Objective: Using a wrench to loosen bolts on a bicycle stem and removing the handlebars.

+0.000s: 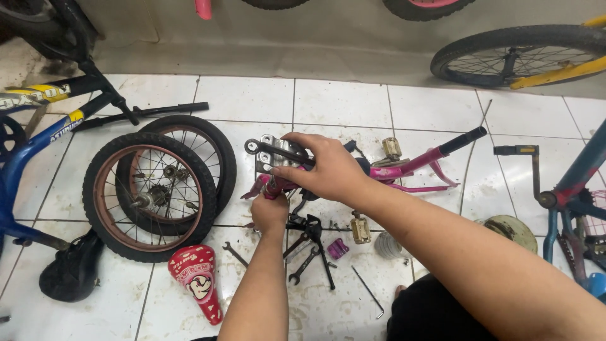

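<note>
Arms: both arms come up from the near edge and meet at the middle of the floor.
Right hand (328, 167): it is wrapped tight around a dark spanner (273, 150). The ring end of the spanner pointing left sits over the silver part at the top of the pink bike frame (404, 170).
Left hand (270, 211): it is closed around the near left end of the pink frame and holds it in place.
Pink bike frame: it lies on the white tiled floor (341, 101), right in the middle. Its black handle grip (464, 140) points far and right.
Doing it well: I think the frame must be held very firm, so it does not spin when the spanner turns. The spanner should sit all the way on the nut so it does not slip. Slow, steady turns look best.
Small tools: more spanners (309, 252) and a thin bent key (368, 292) lie on the floor just near of the hands.
Pedals: two small pedals (360, 228) lie close to the frame, one near and one far.
Wheels: two little wheels (151, 196) lie flat on the left, one partly on top of the other.
Red seat (197, 278): it lies near and left, close to the left arm.
Other bikes: a blue bike (25, 158) is far left. Another blue one (571, 189) stands at the right.
</note>
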